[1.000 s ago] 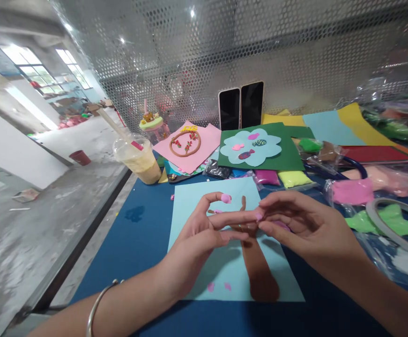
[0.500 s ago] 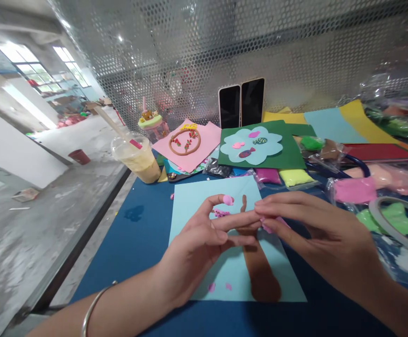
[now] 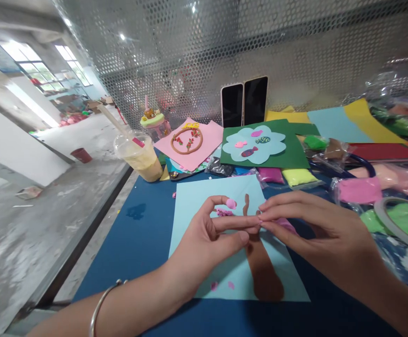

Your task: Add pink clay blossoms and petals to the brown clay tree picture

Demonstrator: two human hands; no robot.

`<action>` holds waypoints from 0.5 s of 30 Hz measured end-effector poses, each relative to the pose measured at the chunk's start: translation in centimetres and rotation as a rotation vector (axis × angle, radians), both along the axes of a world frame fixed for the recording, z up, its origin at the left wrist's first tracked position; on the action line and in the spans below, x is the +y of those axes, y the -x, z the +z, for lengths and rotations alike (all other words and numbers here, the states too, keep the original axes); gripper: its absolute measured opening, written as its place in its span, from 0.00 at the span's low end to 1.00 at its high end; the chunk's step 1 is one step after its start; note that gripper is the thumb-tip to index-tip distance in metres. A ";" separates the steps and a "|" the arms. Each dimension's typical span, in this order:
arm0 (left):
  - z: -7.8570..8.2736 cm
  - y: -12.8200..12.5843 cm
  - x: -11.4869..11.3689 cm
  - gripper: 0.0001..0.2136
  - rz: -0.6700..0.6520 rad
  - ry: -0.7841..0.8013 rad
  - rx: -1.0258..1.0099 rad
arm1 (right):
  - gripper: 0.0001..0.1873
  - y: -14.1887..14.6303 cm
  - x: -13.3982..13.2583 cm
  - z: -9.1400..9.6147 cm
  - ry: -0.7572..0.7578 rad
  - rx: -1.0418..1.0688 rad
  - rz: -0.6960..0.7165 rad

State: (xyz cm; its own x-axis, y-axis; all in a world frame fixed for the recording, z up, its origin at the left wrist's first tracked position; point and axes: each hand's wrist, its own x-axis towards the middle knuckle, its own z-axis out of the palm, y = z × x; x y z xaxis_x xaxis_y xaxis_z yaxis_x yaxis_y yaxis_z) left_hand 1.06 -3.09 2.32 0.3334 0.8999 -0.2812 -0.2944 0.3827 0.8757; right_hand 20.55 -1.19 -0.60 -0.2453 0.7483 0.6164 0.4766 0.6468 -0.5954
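Note:
A light blue sheet [image 3: 193, 201] lies on the blue table, bearing a brown clay tree trunk [image 3: 264, 274]. My left hand [image 3: 209, 243] hovers over the sheet with a small pink clay bit [image 3: 231, 203] stuck on its index fingertip; its middle finger reaches right. My right hand [image 3: 321, 231] pinches a piece of pink clay [image 3: 287, 225] and meets the left fingertips over the trunk. Two small pink petals [image 3: 222, 284] lie near the sheet's front edge.
A drink cup with a straw [image 3: 140, 157] stands at the back left, near the table edge. Behind lie a pink card with a clay ring [image 3: 189, 140], a green card with fish [image 3: 260, 145], two phones [image 3: 244, 100], and bags of coloured clay [image 3: 360, 189] at right.
Both hands stay together over the trunk with only small finger shifts. The view has moved slightly.

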 end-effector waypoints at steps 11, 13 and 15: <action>-0.3 -1.0 -0.5 0.21 0.163 -0.312 0.252 | 0.04 0.7 -0.8 0.3 0.129 0.044 0.114; -0.2 -0.9 -0.4 0.20 0.183 -0.323 0.276 | 0.05 0.4 -0.7 0.4 0.163 0.077 0.060; 0.0 -0.9 -0.3 0.20 0.204 -0.321 0.275 | 0.05 -0.3 -0.4 0.6 0.108 0.036 -0.020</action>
State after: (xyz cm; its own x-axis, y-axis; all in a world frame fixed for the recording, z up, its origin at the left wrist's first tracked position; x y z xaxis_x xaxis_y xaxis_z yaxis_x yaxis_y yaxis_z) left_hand 1.95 -3.43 2.30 0.0928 0.9952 -0.0307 -0.0754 0.0378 0.9964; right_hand 20.85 -1.54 -0.04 -0.2087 0.8156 0.5396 0.4664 0.5680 -0.6781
